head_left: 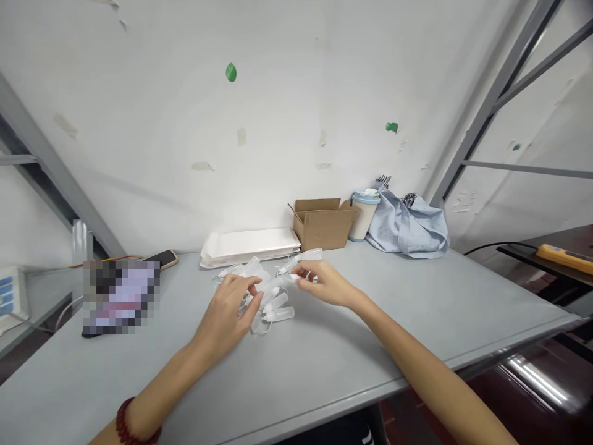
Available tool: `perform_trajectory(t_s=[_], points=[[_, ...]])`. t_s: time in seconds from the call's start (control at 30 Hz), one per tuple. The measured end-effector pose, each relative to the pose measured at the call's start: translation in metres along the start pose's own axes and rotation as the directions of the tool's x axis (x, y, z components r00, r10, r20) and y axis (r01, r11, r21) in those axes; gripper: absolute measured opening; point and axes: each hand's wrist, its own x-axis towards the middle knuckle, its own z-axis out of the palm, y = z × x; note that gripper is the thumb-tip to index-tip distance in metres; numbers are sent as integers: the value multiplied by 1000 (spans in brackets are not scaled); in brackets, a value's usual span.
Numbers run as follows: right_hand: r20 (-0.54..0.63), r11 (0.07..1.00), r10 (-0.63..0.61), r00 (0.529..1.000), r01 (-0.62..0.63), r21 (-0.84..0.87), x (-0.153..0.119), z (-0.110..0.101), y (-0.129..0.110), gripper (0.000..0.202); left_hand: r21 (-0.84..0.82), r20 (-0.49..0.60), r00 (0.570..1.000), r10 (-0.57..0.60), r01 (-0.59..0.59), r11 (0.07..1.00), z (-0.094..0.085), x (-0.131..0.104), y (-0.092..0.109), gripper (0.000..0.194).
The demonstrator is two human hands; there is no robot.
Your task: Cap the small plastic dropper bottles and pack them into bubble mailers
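Several small clear plastic bottles (279, 314) with white caps lie in a loose pile on the grey table (296, 377). Over the left side of the pile is my left hand (230, 309), its thumb and forefinger bent with a small gap between the tips and nothing seen held. At the pile's right edge, my right hand (324, 283) has its thumb and fingers closed around a small white piece. A clear bottle (311, 254) lies just behind my right fingers; whether it joins the white piece is unclear.
Flat white packets (250, 244) and an open cardboard box (325, 228) stand by the wall. Right of them are a lidded cup (364, 216) and light blue cloth (410, 228). A phone (167, 258) and a blurred item (123, 296) lie at left. Metal frames slope at both sides.
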Motion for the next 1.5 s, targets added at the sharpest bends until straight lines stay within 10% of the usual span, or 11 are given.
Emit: perform_trajectory(t_s=[0.5, 0.97, 1.5], points=[[253, 856, -1, 968, -130, 501, -6, 11, -12, 17, -19, 13, 988, 152, -152, 988, 0, 1, 5, 21], [214, 883, 13, 977, -111, 456, -8, 20, -14, 25, -407, 280, 916, -286, 384, 829, -13, 10, 19, 35], [184, 799, -26, 983, -90, 595, -10, 27, -22, 25, -521, 363, 869, -335, 488, 700, -9, 5, 13, 38]])
